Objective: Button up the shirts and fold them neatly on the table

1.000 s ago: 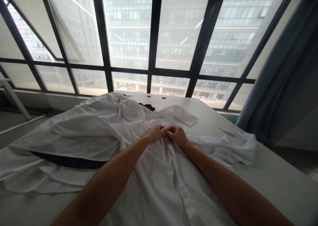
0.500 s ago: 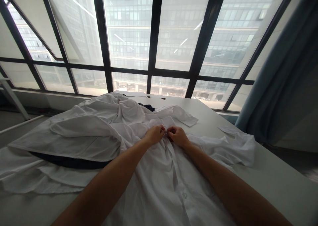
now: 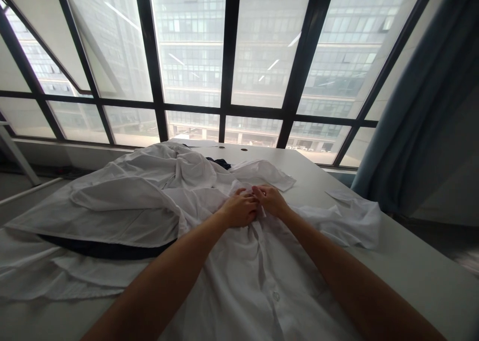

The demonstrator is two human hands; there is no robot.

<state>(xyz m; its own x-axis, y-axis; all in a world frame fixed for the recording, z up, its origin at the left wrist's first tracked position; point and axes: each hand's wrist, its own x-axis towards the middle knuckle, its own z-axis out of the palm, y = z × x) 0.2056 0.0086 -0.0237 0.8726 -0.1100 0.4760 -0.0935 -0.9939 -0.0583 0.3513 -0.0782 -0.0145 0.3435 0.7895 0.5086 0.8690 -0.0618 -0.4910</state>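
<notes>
A white button-up shirt [image 3: 232, 271] lies spread on the table, its front strip running down toward me. Near the collar, my left hand [image 3: 241, 208] is closed on the shirt's front, fingers bent over the cloth. Close against it, my right hand [image 3: 270, 199] pinches the fabric at the upper end of the button strip. Fingers cover the exact spot being gripped, so any button there is hidden. Lower down the strip a small button [image 3: 276, 296] shows. One sleeve [image 3: 337, 221] stretches out to the right.
A heap of white garments [image 3: 130, 196] lies to the left, with dark cloth [image 3: 108, 248] showing beneath it. Another small dark bundle [image 3: 219, 162] sits behind. The white table [image 3: 404, 266] reaches toward large windows [image 3: 269, 46]. A blue-grey curtain [image 3: 389, 146] hangs at the right.
My left hand has turned over and moved slightly right, its fingers now across the cloth against my right hand. My right hand has shifted a little upward. The shirt stays in place.
</notes>
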